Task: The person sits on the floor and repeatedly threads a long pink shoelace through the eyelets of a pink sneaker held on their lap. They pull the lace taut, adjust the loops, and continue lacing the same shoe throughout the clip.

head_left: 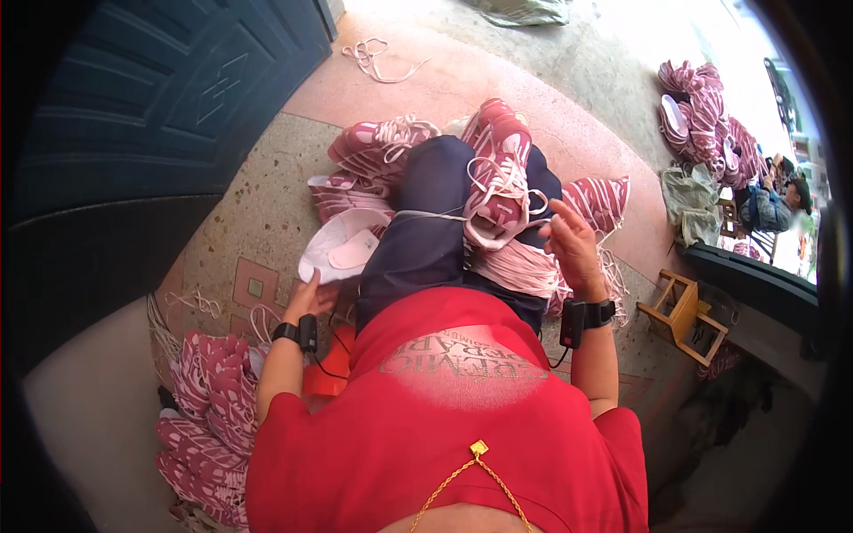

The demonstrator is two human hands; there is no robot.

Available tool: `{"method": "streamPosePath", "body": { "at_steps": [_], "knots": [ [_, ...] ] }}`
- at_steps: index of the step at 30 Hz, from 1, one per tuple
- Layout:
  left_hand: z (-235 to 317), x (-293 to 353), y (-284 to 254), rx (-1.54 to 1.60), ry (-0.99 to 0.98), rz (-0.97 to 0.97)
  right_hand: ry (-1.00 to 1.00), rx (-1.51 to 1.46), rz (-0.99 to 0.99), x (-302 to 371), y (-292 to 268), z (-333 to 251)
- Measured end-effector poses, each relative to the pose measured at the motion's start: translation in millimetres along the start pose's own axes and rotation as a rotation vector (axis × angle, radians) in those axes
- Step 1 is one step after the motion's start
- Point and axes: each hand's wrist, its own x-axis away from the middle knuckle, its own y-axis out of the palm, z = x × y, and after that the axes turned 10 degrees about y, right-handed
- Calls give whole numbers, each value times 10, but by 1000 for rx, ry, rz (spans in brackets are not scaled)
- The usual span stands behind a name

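A red-and-pink striped sneaker [498, 178] lies across my thighs, its toe pointing away and its heel opening toward me. Loose white laces [505, 182] loop over its tongue, and one strand stretches left across my dark trouser leg. Just right of the shoe's heel, my right hand [576, 249] is raised with fingers bent and apart; no held thing shows in it. Low on the left, my left hand [311, 298] is open, its fingers beside the near edge of a shoe with a white lining [346, 244]. Whether they touch it, I cannot tell.
More striped sneakers are piled at the left [213, 417], beside my left knee [378, 147], and right of my legs [600, 200]. A bundle of pale pink laces [515, 266] hangs between my legs. A wooden stool [682, 315] stands right; a dark blue door [178, 98] is at left.
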Motion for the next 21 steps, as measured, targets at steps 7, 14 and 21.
{"method": "streamPosePath", "body": {
  "at_steps": [7, 14, 21],
  "knots": [
    [1376, -322, 358, -479, 644, 346, 15, -65, -20, -74, 17, 146],
    [3054, 1181, 2161, -645, 1295, 42, -470, 777, -266, -172, 1209, 6],
    [2683, 1511, 2838, -639, 1416, -394, -482, 1069, -14, -483, 1892, 63]
  ]
}}
